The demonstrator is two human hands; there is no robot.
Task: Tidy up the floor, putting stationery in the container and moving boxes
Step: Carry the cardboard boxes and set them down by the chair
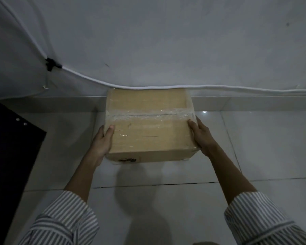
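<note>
A brown cardboard box, sealed across its top with clear tape, is in the middle of the view, its far edge close to the white wall. My left hand presses against the box's left side with the thumb on top. On the opposite side my right hand grips the box, thumb over the top edge. Whether the box rests on the tiles or is lifted slightly, I cannot tell. No stationery or container is in view.
A white cable runs along the wall just above the skirting, held by a black clip at the left. A dark panel stands at the left edge. Glossy white floor tiles spread around the box.
</note>
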